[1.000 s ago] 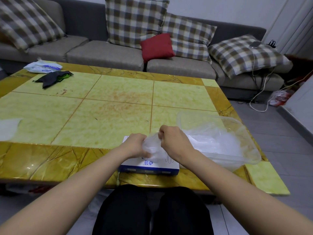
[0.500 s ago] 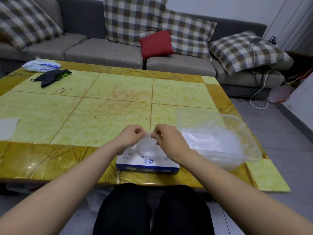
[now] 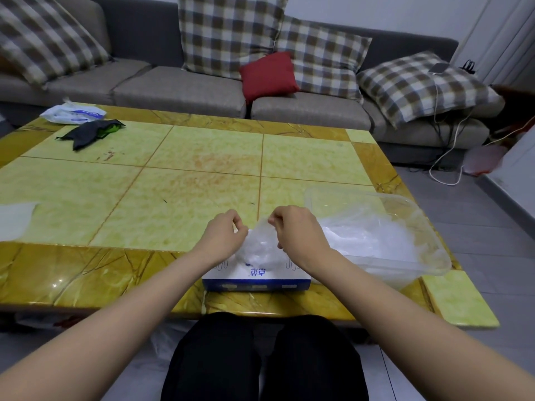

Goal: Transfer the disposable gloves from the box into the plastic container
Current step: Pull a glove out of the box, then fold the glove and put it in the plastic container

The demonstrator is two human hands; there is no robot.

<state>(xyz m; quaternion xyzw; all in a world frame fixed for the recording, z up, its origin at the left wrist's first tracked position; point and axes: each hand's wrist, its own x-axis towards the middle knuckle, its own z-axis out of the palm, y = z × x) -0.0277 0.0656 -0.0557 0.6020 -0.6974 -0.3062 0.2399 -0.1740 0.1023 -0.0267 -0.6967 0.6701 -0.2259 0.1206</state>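
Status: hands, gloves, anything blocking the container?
Left hand and right hand both pinch a clear glove above the box. Plastic container just right of box, some gloves inside. Nothing between them.

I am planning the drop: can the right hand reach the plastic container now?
Probably yes: the right hand, pinching a glove above the box, is beside the open-topped plastic container, with nothing between them.

The glove box (image 3: 256, 280) carries blue Chinese characters on top, upside down from here and too blurred to read. Blue print on the white bag (image 3: 72, 113) is illegible too.
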